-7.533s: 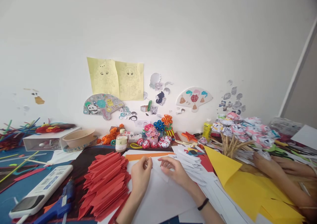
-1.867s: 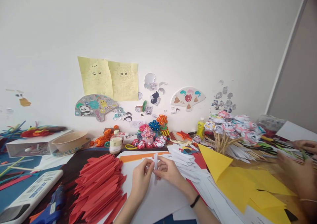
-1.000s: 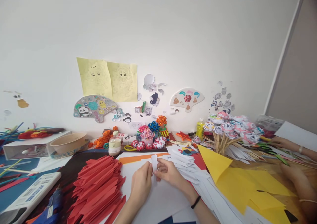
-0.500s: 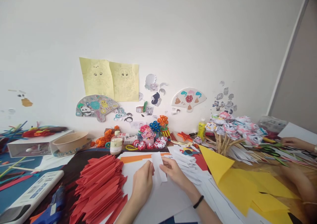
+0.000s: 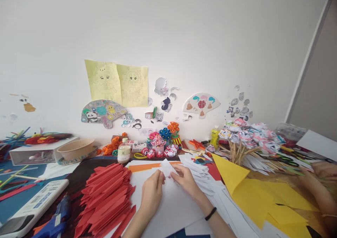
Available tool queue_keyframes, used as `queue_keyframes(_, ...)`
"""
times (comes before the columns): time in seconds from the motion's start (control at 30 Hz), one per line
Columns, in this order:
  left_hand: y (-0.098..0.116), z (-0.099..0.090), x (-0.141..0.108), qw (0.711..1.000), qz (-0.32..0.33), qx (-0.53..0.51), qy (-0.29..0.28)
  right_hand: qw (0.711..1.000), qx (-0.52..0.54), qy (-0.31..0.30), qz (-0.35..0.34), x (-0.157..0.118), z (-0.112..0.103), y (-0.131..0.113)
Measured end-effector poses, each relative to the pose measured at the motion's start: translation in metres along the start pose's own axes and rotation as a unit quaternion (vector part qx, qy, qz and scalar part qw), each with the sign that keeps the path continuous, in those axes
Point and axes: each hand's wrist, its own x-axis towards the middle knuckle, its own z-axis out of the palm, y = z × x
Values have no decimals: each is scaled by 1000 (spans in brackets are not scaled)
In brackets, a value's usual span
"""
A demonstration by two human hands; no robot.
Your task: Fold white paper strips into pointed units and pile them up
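A small piece of white paper [image 5: 166,168] is held between my two hands, its top now coming to a point. My left hand [image 5: 152,189] pinches its left side, fingers curled in. On its other side, my right hand [image 5: 185,180] grips the paper between thumb and fingers. Beneath both hands lies a large white sheet [image 5: 171,210]. Close by on the left is a pile of folded red paper strips [image 5: 106,199]. Folded white strips [image 5: 198,174] lie just right of my right hand.
Yellow sheets [image 5: 258,196] spread to the right, beside a co-worker's hands [image 5: 316,182]. A bundle of paper flowers on sticks [image 5: 247,136] stands behind them. At left are a blue glue gun [image 5: 56,217], a white power strip [image 5: 37,203] and a bottle [image 5: 123,152].
The white strip between my hands has been folded, from a long upright band to a shorter pointed shape. The co-worker's hand at the right has drawn back from the white sheet.
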Motion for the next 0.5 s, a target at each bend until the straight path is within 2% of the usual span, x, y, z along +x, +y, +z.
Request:
queue_keyframes(0.1, 1, -1, 2, 1000, -12, -13, 5, 1000, -19, -3, -9, 0, 0, -1)
queue_keyframes(0.3, 0, 0, 4, 998, -46, -30, -5, 994, -96, 43, 5, -1, 1, 10)
queue_keyframes(0.5, -5, 2, 5, 998, -42, -33, 19, 998, -55, 4, 19, -1, 0, 6)
